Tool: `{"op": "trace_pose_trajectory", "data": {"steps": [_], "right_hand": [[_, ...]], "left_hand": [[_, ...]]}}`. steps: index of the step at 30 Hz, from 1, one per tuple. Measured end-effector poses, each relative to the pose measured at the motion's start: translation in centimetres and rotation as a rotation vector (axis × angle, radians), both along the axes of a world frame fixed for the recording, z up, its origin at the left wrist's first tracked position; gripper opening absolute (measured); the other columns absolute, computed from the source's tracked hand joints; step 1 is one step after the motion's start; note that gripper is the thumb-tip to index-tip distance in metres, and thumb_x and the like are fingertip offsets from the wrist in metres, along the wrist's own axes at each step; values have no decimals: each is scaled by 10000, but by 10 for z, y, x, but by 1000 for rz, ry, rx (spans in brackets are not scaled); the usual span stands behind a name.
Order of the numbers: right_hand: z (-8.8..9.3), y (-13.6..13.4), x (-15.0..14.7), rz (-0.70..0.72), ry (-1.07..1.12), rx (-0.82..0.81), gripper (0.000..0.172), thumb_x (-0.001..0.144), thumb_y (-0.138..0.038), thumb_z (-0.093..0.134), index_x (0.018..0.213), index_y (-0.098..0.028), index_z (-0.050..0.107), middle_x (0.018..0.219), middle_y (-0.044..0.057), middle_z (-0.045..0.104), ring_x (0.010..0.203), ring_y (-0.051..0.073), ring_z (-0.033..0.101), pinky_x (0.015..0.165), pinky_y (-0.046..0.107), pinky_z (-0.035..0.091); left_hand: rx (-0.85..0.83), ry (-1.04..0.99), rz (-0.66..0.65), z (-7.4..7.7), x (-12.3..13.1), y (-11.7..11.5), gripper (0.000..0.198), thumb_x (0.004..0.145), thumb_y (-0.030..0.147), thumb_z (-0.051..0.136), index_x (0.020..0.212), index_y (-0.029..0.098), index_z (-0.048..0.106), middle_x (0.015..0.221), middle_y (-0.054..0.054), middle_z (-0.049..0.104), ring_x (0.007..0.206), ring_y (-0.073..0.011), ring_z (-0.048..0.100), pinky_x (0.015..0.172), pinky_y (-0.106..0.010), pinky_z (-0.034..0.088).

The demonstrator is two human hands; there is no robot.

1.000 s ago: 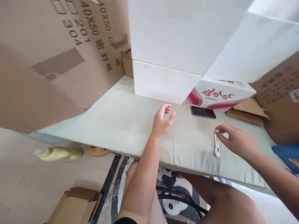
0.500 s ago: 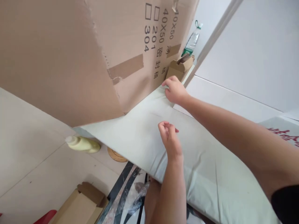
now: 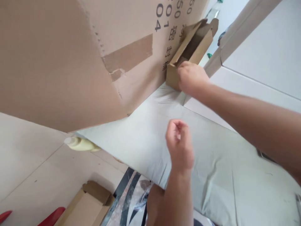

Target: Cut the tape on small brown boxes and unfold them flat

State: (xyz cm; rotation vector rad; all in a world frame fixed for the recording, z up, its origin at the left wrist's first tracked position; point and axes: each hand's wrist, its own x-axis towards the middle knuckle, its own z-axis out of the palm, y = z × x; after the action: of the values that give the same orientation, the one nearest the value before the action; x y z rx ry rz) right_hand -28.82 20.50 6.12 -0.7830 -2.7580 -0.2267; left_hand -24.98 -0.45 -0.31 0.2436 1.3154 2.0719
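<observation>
My right hand (image 3: 191,77) is closed on the near end of a small open cardboard box (image 3: 173,75), its fingers at the rim. The box is long and narrow, its top open, and it leans close against a large printed carton (image 3: 131,59). Inside, the box is dark, and its contents cannot be made out. Nearer to me, my left hand (image 3: 180,142) hovers over the pale cloth-covered table (image 3: 141,131) with its fingers curled in. Nothing shows in the left hand, which is slightly blurred.
A clear plastic bottle (image 3: 213,11) stands behind the small box. White panels (image 3: 263,81) border the table's right side. Down on the tiled floor are a pale yellow bottle (image 3: 82,144), an open cardboard box (image 3: 82,208) and a red object (image 3: 53,216).
My right hand has reached the small box and closed on its near end; the box shows more of its open top. My left hand has curled tighter. The view has shifted.
</observation>
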Motion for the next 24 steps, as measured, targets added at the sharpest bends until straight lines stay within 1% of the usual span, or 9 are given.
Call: {"op": "trace_pose_trajectory", "data": {"steps": [2, 4, 7, 9, 11, 15, 19, 21, 24], "right_hand": [[-4, -58, 51, 103, 67, 44, 255, 908, -81, 541, 991, -166, 767, 1234, 109, 761, 1082, 274, 760, 924, 401, 627], [-6, -112, 113, 273, 200, 65, 305, 930, -67, 524, 1022, -244, 754, 1176, 61, 785, 1032, 229, 768, 900, 363, 644], [-6, -178, 205, 365, 249, -5, 292, 911, -60, 568, 1031, -269, 733, 1108, 65, 800, 1045, 241, 755, 947, 419, 638], [-4, -211, 255, 384, 215, -93, 219, 902, -93, 596, 990, -243, 729, 1066, 87, 808, 1057, 255, 759, 974, 445, 630], [-2, -238, 293, 396, 205, -94, 219, 900, -106, 575, 960, -243, 734, 1065, 72, 816, 1066, 246, 764, 900, 427, 639], [7, -271, 337, 409, 88, -84, 274, 938, -85, 509, 972, -230, 739, 1076, 21, 823, 1055, 198, 763, 749, 394, 578], [14, -288, 367, 365, 110, -97, 292, 994, -80, 472, 953, -228, 720, 1037, 7, 831, 966, 179, 755, 755, 389, 500], [14, -291, 384, 324, 147, -74, 274, 998, -97, 499, 976, -258, 720, 1032, -15, 833, 922, 180, 739, 777, 395, 485], [10, -285, 410, 217, 173, -39, 241, 987, -117, 541, 999, -290, 708, 990, -33, 834, 930, 210, 719, 799, 414, 460]], "left_hand": [[1, 140, 240, 4, -14, -19, 147, 862, 228, 551, 727, 236, 494, 704, 5, 441, 696, -157, 468, 696, -299, 409], [1, 257, 464, 4, -29, -34, 137, 869, 223, 490, 742, 240, 440, 716, 11, 416, 714, -162, 494, 736, -309, 425], [-6, 262, 511, -1, -44, -44, 148, 874, 265, 470, 754, 240, 387, 716, 18, 375, 695, -157, 487, 711, -302, 431], [-29, 202, 365, -5, -46, -44, 116, 865, 304, 528, 793, 241, 463, 774, 5, 465, 752, -158, 529, 715, -293, 448], [-55, 196, 181, -8, -41, -42, 121, 853, 341, 604, 929, 253, 571, 973, -28, 591, 944, -188, 597, 793, -307, 490], [-60, 303, -68, 5, -13, -40, 372, 856, 416, 692, 1198, 292, 615, 1348, -52, 600, 1289, -273, 560, 1022, -408, 498], [-72, 484, -349, 32, 35, -37, 420, 803, 451, 783, 1151, 241, 677, 1268, -84, 665, 1278, -331, 589, 1099, -494, 468], [-84, 564, -473, 42, 62, -28, 407, 736, 354, 844, 1091, 225, 694, 1202, -86, 687, 1224, -339, 615, 1070, -502, 490], [-37, 633, -579, 45, 102, -6, 330, 697, 147, 812, 997, 218, 692, 1104, -62, 696, 1128, -306, 643, 1019, -471, 523]]}}
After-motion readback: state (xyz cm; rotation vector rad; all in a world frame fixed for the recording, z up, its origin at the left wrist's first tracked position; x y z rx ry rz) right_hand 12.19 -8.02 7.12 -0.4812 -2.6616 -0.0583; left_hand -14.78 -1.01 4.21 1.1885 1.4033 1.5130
